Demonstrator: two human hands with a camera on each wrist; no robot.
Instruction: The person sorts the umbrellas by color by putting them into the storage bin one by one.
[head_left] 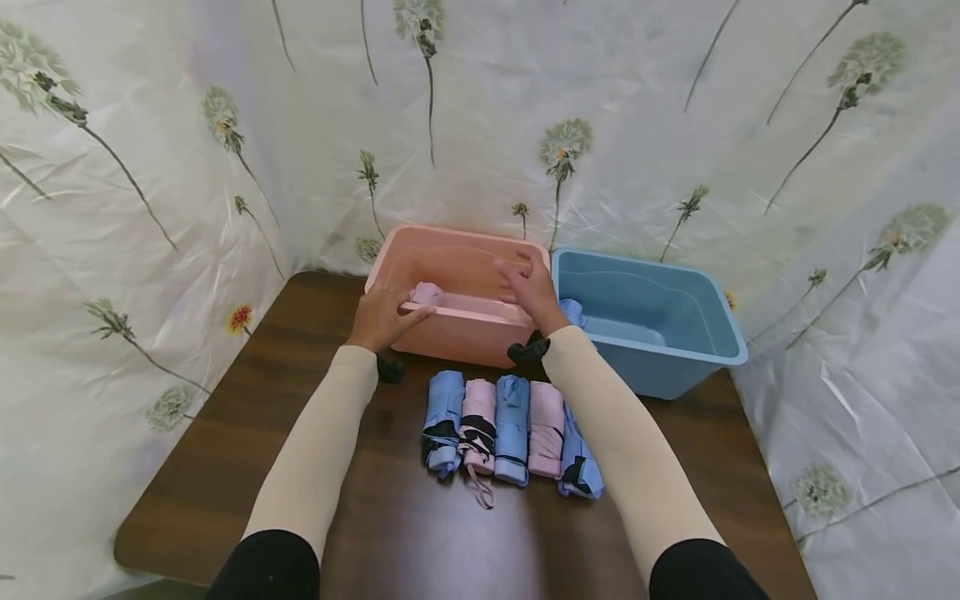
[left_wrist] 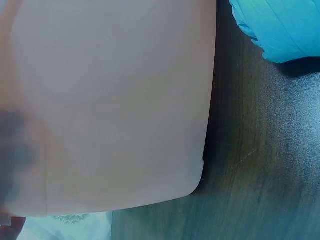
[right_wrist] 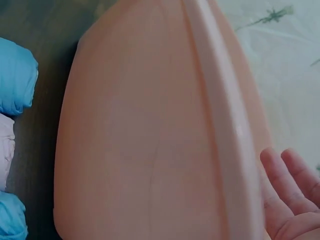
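Note:
My left hand (head_left: 384,317) is at the left front corner of the salmon-pink bin (head_left: 457,340), thumb stretched along the rim. Dark, blurred finger shapes show through the bin's front wall (left_wrist: 115,110) in the left wrist view; the fingers themselves are hidden. Over the right part of the same bin is my right hand (head_left: 529,287), its fingers spread and holding nothing. In the right wrist view, the fingers (right_wrist: 295,185) appear beyond the rim (right_wrist: 220,110). Inside the bin, near my left thumb, lies a pink bundle (head_left: 427,293), like a folded umbrella.
A blue bin (head_left: 660,367) stands to the right, with a blue bundle (head_left: 572,312) at its left end. In front, several folded umbrellas lie side by side, alternating blue (head_left: 512,421) and pink (head_left: 546,425). Patterned cloth (head_left: 480,125) hangs behind the brown table (head_left: 247,433).

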